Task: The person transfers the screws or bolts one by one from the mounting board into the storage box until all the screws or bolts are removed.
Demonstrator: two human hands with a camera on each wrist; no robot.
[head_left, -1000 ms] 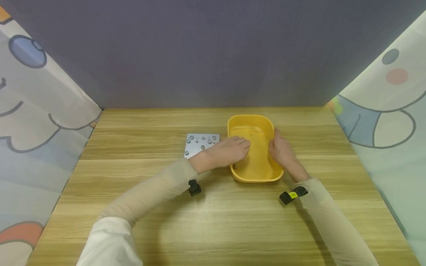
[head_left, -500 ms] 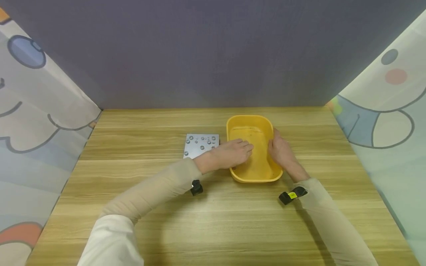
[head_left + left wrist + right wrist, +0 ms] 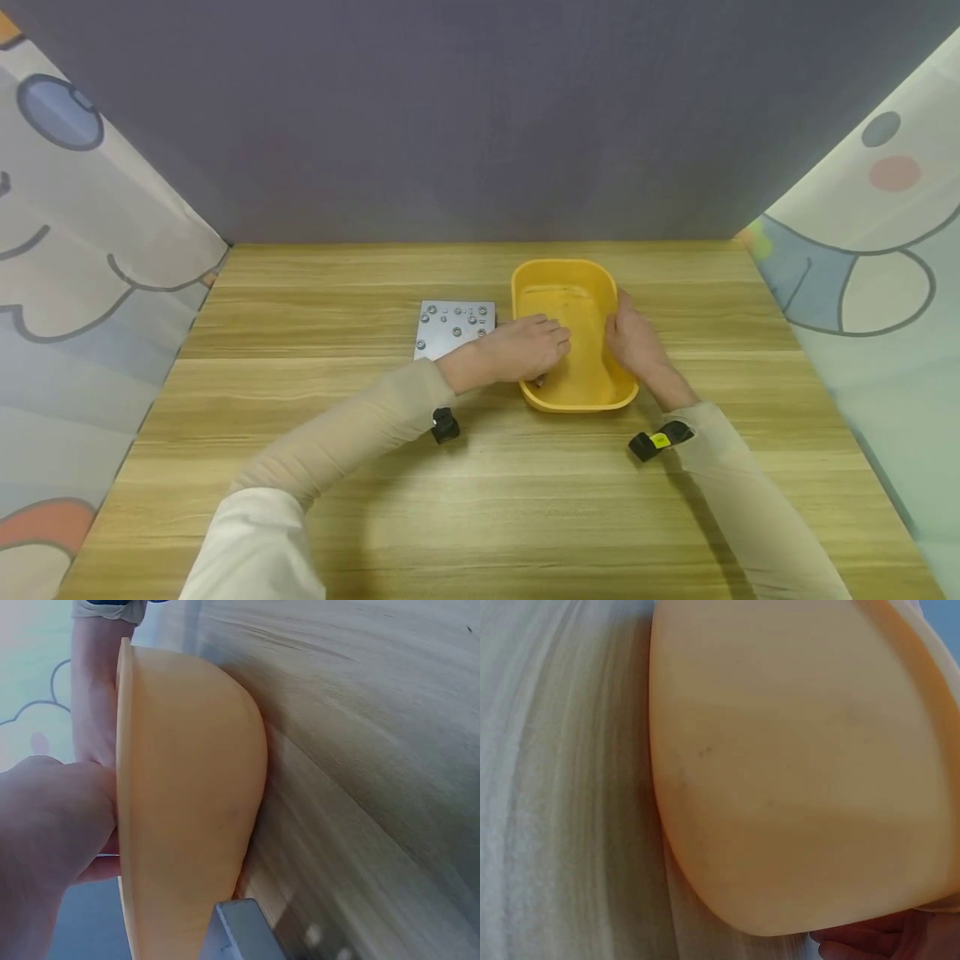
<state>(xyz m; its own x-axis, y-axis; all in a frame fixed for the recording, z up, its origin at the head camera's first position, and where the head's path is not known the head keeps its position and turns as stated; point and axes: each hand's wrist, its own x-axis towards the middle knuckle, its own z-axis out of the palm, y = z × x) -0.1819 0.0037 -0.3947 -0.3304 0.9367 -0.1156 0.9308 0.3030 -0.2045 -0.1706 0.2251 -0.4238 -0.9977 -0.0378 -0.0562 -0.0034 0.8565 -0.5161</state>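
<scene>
A yellow plastic tray (image 3: 581, 379) with rounded corners and tall walls sits on the table. My right hand (image 3: 636, 337) grips its right wall, thumb on the inside; in the right wrist view part of that hand (image 3: 885, 941) shows below the tray wall (image 3: 780, 750). My left hand (image 3: 528, 346) reaches over the left rim, fingers bent down into the tray. Under that hand a small dark piece (image 3: 540, 380) shows, too small to identify. In the left wrist view the tray wall (image 3: 187, 780) hides the fingertips of the left hand (image 3: 52, 825).
Left of the tray lies a silver metal plate (image 3: 453, 329) with several round bolt heads, partly covered by the left arm. Its corner (image 3: 244, 930) appears low in the left wrist view. A wooden table (image 3: 480, 517) ends at a dark back panel (image 3: 480, 125).
My left hand has shifted slightly right, deeper into the tray. The small dark piece by the left wall now shows a little further right. My right hand keeps its hold on the tray.
</scene>
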